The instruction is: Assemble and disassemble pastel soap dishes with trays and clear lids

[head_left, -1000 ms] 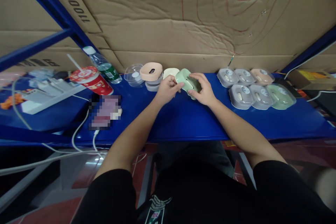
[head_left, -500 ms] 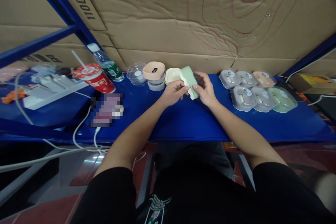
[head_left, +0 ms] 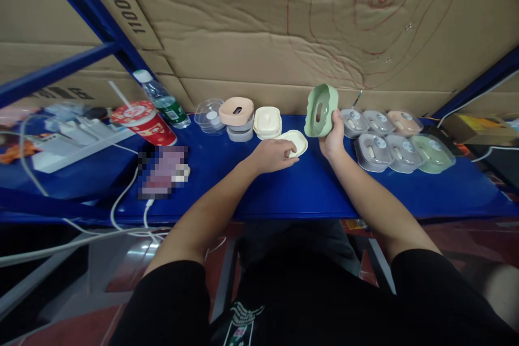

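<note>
My right hand (head_left: 333, 138) grips a green plastic tray (head_left: 321, 110) with an oval hole, held upright above the blue shelf (head_left: 284, 189). On the shelf lies a cream inner tray (head_left: 295, 142), and my left hand (head_left: 273, 154) rests on it with the fingers curled over its near edge. Just behind stands a stack of cream trays (head_left: 267, 121). To its left a peach tray (head_left: 236, 110) sits on grey ones.
Several lidded boxes (head_left: 399, 140) in grey, peach and green sit in two rows at the right. At the left are clear lids (head_left: 209, 115), a water bottle (head_left: 162, 100), a red cup with a straw (head_left: 140, 121), cables (head_left: 125, 200) and a blurred item. Cardboard backs the shelf.
The green piece and the cream piece have come apart: my right hand lifted the green tray up and right, and my left hand set the cream tray down on the shelf.
</note>
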`<state>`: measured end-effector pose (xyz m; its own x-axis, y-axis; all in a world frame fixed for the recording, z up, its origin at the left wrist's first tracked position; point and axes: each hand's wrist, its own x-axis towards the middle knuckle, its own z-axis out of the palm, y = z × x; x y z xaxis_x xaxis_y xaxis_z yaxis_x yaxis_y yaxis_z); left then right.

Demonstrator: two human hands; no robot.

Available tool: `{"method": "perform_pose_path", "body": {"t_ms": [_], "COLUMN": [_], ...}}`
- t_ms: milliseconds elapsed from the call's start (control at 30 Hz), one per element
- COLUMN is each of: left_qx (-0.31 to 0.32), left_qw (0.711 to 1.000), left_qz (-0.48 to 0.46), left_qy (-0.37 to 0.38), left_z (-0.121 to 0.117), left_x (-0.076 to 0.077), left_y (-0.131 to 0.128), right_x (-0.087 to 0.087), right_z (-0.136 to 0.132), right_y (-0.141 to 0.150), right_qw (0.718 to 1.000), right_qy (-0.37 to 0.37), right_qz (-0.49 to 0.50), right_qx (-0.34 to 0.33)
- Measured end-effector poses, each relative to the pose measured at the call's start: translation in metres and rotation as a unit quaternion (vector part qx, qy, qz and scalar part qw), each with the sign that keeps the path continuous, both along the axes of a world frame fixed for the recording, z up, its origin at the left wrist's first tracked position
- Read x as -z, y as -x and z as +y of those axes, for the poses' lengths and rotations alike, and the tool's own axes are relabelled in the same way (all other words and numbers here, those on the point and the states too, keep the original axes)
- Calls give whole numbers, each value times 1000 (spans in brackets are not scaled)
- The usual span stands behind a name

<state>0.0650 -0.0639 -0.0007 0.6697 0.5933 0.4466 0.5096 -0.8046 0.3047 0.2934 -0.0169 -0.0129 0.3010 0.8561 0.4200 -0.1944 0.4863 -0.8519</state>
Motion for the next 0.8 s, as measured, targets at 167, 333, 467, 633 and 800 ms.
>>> {"method": "perform_pose_path", "body": {"t_ms": [167,333,467,633,800], "left_qx": [-36,7,-76,-301,-423], "left_qw": [994,997,996,944,888], "left_qz": [-85,-52,-35,-123,-168], "left_qy": [-50,-48,-33,-59,-63], "left_z": [3,1,10,28,40], "left_x": [2,-2,-12,-30,-36], "left_y": [0,3,19,56,87], "right_x": [-11,-5,-1,-5,-12], "right_z": [-23,-33,-27,-40,-63], "right_y": [31,45,28,18,36], "right_qw": [1000,994,971,887,739], "right_qy": [-3,-33,11,-31,-97], "right_qz": [-9,-94,-237,-460,-653], "right_qx": [-30,-47,-19,-17,-131]}}
